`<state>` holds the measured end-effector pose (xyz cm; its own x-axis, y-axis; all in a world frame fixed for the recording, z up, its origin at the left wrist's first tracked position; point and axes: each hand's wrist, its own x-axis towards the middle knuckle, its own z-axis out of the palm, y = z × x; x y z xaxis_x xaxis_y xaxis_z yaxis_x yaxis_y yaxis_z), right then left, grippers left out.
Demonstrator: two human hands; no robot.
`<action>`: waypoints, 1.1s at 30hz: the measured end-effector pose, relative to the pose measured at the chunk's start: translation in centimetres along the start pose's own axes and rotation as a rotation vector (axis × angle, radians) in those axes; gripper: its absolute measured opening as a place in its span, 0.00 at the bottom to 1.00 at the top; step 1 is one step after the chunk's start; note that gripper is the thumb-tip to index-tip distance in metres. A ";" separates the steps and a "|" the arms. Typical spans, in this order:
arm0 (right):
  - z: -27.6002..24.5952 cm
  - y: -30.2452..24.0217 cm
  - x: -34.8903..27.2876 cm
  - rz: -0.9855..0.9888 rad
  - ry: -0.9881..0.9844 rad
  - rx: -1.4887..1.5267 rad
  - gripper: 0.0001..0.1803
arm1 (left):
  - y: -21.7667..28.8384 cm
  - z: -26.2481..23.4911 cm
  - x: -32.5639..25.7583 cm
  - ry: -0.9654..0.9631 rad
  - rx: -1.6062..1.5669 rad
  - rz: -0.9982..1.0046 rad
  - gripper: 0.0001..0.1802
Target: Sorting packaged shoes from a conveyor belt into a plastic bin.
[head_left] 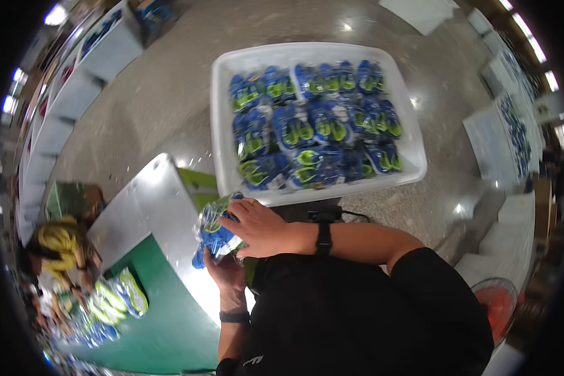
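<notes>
The person's left hand (227, 273), with a dark band at the wrist, has its fingers closed around the lower end of a clear-wrapped pack (214, 233) of blue-and-green footwear. The right hand (261, 229), with a black watch (324, 237) on its wrist, comes in from the right, its fingers bent over the upper side of the same pack and clamped on it. The pack is held in front of the body, between the near edge of the desk (141, 210) and the near left corner of a white tub (222, 119). Similar wrapped footwear (323, 128) lies in three rows inside the tub. On the desk's green surface (169, 307), to the left, are more wrapped pairs (129, 292). Beyond them a co-worker in a yellow top (59, 241) leans in. Farther off, white bins (75, 97) line the left side of the grey floor (163, 94), and another white bin (489, 141) with blue items stands at the right.
</notes>
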<state>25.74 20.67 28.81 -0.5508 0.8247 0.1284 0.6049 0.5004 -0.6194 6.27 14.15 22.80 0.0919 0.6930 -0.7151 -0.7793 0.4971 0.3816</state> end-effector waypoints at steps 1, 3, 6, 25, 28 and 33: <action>-0.9 1.2 -1.1 -0.002 0.061 -0.074 0.45 | -1.2 0.7 1.1 -0.024 -0.042 -0.049 0.36; -2.7 3.7 -4.1 0.037 0.044 -0.152 0.49 | -4.2 3.0 2.2 -0.024 0.112 -0.004 0.32; -4.8 7.5 -9.1 0.159 -0.113 -0.113 0.53 | -9.3 8.2 2.4 -0.111 0.256 -0.114 0.28; -12.8 36.5 -42.4 0.722 0.090 -0.594 0.29 | -18.2 10.5 2.8 0.060 0.749 -0.160 0.23; -12.5 38.1 -43.8 1.221 -0.247 -0.409 0.26 | -17.4 7.9 2.0 0.221 0.790 -0.157 0.22; -9.1 38.8 -40.4 1.114 -0.028 -0.167 0.26 | -16.5 6.2 0.7 0.334 0.726 -0.149 0.22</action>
<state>76.74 9.18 6.63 0.3330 0.8287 -0.4498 0.8358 -0.4802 -0.2660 23.04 9.64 19.64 -0.1161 0.4571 -0.8818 -0.1669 0.8662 0.4709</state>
